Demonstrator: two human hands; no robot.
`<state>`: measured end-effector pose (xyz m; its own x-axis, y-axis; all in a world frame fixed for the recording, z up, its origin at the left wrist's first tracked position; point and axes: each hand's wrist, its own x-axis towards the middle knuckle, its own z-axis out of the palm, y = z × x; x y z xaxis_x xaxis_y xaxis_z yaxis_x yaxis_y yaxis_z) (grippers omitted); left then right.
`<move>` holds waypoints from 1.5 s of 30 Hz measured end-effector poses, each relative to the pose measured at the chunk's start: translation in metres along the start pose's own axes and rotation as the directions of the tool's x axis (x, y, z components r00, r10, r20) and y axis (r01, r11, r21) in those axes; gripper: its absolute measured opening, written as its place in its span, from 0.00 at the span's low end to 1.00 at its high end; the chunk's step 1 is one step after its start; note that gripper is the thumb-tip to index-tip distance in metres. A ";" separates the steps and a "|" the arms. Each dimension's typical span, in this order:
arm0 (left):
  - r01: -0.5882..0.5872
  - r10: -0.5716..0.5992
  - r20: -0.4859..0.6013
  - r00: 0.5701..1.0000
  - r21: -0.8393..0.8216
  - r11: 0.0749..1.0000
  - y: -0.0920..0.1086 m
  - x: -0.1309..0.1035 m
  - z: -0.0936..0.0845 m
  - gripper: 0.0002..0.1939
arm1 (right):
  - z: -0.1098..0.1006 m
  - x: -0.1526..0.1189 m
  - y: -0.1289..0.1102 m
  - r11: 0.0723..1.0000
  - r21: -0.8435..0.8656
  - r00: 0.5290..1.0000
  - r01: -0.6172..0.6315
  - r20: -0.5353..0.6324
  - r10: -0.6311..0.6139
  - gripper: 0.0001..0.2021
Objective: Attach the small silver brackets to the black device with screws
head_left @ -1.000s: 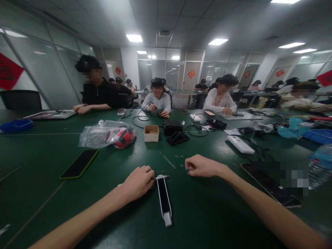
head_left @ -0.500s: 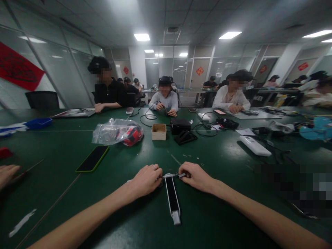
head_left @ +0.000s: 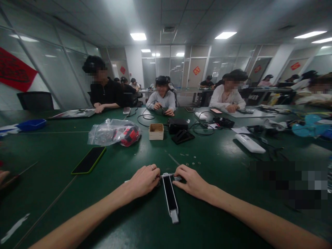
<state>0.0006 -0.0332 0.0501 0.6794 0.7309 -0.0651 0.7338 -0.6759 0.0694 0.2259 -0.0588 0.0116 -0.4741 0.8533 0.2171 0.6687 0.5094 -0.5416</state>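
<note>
A narrow white-framed strip with a black face (head_left: 170,193) lies lengthwise before me on the green table, a pale block (head_left: 174,217) at its near end. At its far end a thin metal rod crosses sideways between my hands. My left hand (head_left: 145,180), with a ring on one finger, is closed at the left of that end; what its fingertips hold is mostly hidden. From the right, my right hand (head_left: 193,180) has its fingers curled around a small grey piece (head_left: 177,178) by the rod. Thumb and index finger lie on either side of this piece.
Beyond my hands are several small rings (head_left: 194,157), an open cardboard box (head_left: 156,132), a plastic bag (head_left: 102,133) and black boxes. A green-edged phone (head_left: 89,160) lies left, a white device (head_left: 249,143) right. Several people sit around; another person's hand (head_left: 3,176) shows at the left edge.
My right hand has moved in closer to the strip's far end, its thumb now lower and farther from the index finger. My left hand stays closed there. The whole view has shifted slightly.
</note>
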 end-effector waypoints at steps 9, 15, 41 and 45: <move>-0.008 0.008 -0.002 1.000 -0.018 1.000 -0.002 0.001 0.003 0.07 | 0.002 0.002 0.001 0.995 0.097 0.998 0.011 -0.057 -0.005 0.05; -0.013 0.008 -0.055 0.998 -0.077 0.997 -0.006 0.003 0.014 0.07 | 0.003 0.005 0.003 0.993 0.088 0.994 -0.081 -0.069 0.087 0.07; -0.058 0.006 -0.221 0.975 -0.228 0.972 -0.014 0.008 0.039 0.08 | -0.006 0.009 0.012 0.999 -0.020 0.999 -0.028 -0.017 0.028 0.07; -0.064 0.013 -0.226 0.974 -0.220 0.973 -0.015 0.008 0.040 0.08 | -0.026 0.014 0.017 0.995 -0.097 0.999 -0.003 -0.051 -0.002 0.08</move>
<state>-0.0050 -0.0208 0.0086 0.6698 0.7246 0.1622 0.6694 -0.6838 0.2905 0.2457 -0.0347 0.0268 -0.4453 0.8570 0.2593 0.7225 0.5150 -0.4613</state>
